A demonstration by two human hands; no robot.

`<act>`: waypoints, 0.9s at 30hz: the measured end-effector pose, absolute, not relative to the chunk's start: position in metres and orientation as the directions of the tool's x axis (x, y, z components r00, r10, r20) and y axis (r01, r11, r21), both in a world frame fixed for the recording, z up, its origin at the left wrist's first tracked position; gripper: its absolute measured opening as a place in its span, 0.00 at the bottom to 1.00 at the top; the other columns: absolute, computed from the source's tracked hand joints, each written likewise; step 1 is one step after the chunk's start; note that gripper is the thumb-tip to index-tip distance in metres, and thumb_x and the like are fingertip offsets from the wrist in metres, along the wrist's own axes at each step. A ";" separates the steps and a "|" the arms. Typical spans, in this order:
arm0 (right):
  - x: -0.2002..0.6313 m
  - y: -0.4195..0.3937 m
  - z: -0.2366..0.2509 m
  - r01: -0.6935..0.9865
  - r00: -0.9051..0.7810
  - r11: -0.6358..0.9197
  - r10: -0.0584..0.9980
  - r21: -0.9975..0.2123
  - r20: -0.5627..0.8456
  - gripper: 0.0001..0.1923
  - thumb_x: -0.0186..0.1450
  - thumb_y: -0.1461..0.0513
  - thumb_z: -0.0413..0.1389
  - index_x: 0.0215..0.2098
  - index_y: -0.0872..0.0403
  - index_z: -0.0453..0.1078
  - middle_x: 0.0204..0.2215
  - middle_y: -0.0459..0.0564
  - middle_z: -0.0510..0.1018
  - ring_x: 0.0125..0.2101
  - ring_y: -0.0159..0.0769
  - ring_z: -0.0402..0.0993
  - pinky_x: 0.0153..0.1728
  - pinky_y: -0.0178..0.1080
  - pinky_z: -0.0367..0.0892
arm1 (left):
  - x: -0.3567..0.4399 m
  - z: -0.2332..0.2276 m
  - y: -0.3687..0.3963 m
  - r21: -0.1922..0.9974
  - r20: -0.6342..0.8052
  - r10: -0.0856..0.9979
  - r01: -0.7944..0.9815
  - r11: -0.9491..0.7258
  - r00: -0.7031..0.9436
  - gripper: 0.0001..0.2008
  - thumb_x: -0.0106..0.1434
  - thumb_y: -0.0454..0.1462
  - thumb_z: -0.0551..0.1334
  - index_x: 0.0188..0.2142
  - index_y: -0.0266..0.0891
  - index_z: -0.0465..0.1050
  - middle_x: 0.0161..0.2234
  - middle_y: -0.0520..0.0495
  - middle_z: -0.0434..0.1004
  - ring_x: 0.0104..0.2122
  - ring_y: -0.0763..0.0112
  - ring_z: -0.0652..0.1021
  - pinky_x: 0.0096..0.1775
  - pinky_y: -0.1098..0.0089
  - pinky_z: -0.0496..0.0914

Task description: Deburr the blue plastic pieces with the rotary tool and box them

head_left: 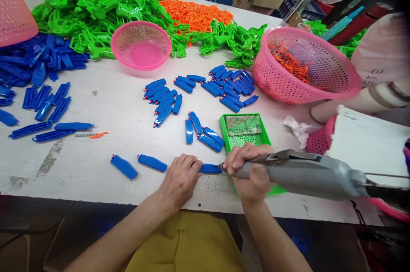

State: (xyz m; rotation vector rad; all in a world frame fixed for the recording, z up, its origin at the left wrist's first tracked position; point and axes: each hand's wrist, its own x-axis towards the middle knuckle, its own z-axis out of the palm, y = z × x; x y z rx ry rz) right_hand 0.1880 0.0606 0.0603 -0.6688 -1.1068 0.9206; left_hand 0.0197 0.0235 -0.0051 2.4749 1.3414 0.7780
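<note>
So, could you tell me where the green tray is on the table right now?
In the head view, the green tray lies right of centre near the table's front edge, just beyond the right hand, with loose blue pieces to its left.

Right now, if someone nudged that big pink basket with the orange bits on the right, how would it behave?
The big pink basket looks like thin perforated plastic, so probably light and a little flexible. It already sits tilted, so a push may rock or tip it. The orange pieces fill only part of it and would likely slide.
</note>
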 end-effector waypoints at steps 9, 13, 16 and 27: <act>0.234 0.086 0.076 -0.097 0.510 0.585 0.724 -0.805 0.464 0.10 0.64 0.54 0.58 0.33 0.51 0.67 0.18 0.36 0.66 0.14 0.27 0.62 0.16 0.34 0.62 | 0.011 -0.002 0.034 0.461 0.339 0.818 0.675 -0.576 0.465 0.08 0.73 0.33 0.56 0.50 0.39 0.67 0.43 0.44 0.75 0.41 0.59 0.74 0.42 0.59 0.74; 0.232 0.093 0.063 -0.085 0.527 0.527 0.744 -0.846 0.411 0.09 0.64 0.55 0.58 0.33 0.51 0.66 0.17 0.36 0.66 0.14 0.27 0.64 0.17 0.34 0.64 | 0.008 0.000 0.041 0.448 0.383 0.790 0.652 -0.612 0.479 0.10 0.73 0.31 0.56 0.52 0.38 0.67 0.43 0.43 0.74 0.41 0.60 0.74 0.43 0.59 0.76; 0.229 0.094 0.058 -0.085 0.512 0.520 0.755 -0.850 0.410 0.08 0.65 0.56 0.58 0.34 0.50 0.66 0.17 0.36 0.67 0.14 0.27 0.64 0.17 0.34 0.65 | 0.007 0.001 0.040 0.444 0.408 0.775 0.636 -0.630 0.483 0.11 0.73 0.31 0.56 0.54 0.37 0.67 0.44 0.42 0.74 0.41 0.59 0.74 0.43 0.59 0.76; 0.229 0.089 0.054 -0.080 0.510 0.518 0.755 -0.852 0.411 0.06 0.65 0.57 0.58 0.34 0.51 0.66 0.18 0.36 0.67 0.15 0.27 0.64 0.17 0.34 0.65 | -0.004 0.001 0.034 0.498 0.383 0.802 0.628 -0.598 0.459 0.16 0.72 0.33 0.59 0.58 0.38 0.65 0.46 0.40 0.74 0.44 0.57 0.75 0.45 0.57 0.76</act>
